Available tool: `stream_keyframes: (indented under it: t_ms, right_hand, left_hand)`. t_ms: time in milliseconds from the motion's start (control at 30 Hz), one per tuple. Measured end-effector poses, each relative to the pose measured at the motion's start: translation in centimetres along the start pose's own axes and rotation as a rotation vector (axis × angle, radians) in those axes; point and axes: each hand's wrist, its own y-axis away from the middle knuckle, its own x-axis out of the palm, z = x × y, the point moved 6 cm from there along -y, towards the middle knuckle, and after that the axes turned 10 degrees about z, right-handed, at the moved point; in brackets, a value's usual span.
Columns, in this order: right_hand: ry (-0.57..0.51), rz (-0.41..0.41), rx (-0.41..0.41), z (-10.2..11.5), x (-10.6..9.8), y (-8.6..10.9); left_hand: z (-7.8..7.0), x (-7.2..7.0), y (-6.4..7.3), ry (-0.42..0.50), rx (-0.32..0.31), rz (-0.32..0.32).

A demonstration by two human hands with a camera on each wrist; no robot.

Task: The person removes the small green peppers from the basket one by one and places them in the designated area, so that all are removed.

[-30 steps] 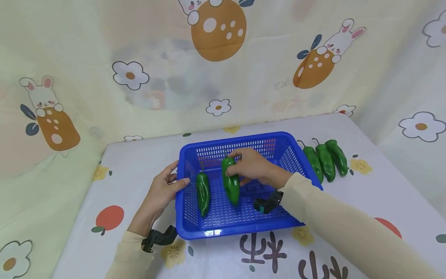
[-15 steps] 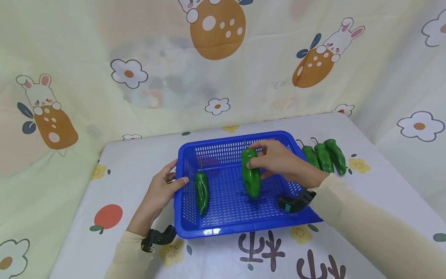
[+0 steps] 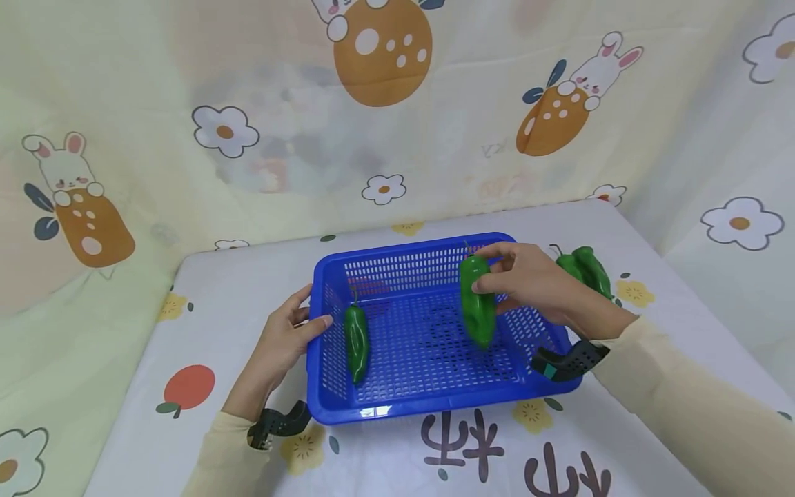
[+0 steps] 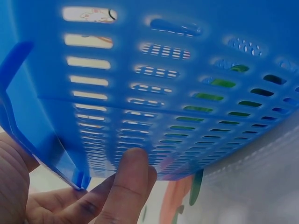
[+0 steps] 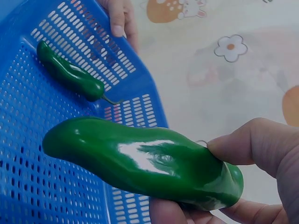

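Observation:
My right hand (image 3: 528,279) pinches a green chili pepper (image 3: 477,300) near its stem end, over the right part of a blue plastic basket (image 3: 315,359). In the right wrist view this chili pepper (image 5: 135,158) lies between thumb and fingers, its tip pointing left over the mesh floor. My left hand (image 3: 288,338) grips the basket's left rim, thumb on top. From the left wrist, bent fingers (image 4: 128,186) show against the outer wall of the basket (image 4: 42,28). A second green chili pepper (image 3: 357,342) rests inside, along the left wall.
Just right of the basket, more green chili peppers (image 3: 593,273) lie on the patterned tablecloth (image 3: 248,290), partly hidden behind my right hand. A cloth backdrop (image 3: 286,186) printed with rabbits and flowers hangs behind the table.
My right hand has carried the pinched chili pepper rightward across the basket, from near the middle to the right side. My left hand has kept its hold on the rim.

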Motion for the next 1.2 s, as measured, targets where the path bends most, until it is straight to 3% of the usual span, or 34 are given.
stream_keyframes:
  t_ms: [1200]
  right_hand:
    - [0.143,-0.178,0.037,-4.0,-6.3,5.9]
  left_hand:
    - [-0.2,0.1,0.2,0.001,0.014,0.003]
